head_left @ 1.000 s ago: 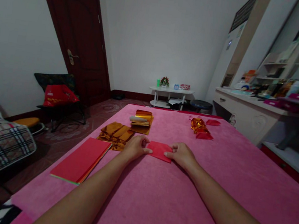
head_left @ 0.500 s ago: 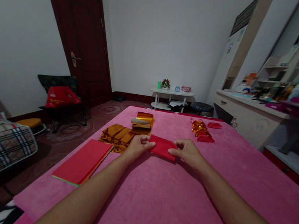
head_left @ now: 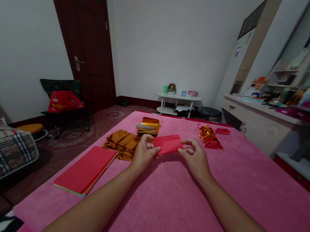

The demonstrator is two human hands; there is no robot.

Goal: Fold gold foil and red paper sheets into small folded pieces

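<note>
A piece of folded red paper (head_left: 168,143) is held up above the pink cloth between both hands. My left hand (head_left: 145,151) pinches its left end, thumb on the near face. At the paper's right edge, my right hand (head_left: 194,156) grips the lower corner between thumb and fingers. Just left of my left hand lie folded gold foil sheets (head_left: 121,142). Behind them is a gold foil stack (head_left: 150,123) with a grey oblong object (head_left: 145,127) on top. A stack of red paper sheets (head_left: 86,169), with other colours at its edges, rests near my left forearm.
On the far right of the pink-covered table (head_left: 176,211) sit crumpled gold foil (head_left: 207,133) and small folded red pieces (head_left: 213,144). A red bag (head_left: 66,101) stands on a chair at left. A dresser (head_left: 258,117) is at right, a white side table (head_left: 178,96) behind.
The red paper has been raised slightly and its tilt has changed, the right end now higher. My right hand's grip has shifted on the right edge.
</note>
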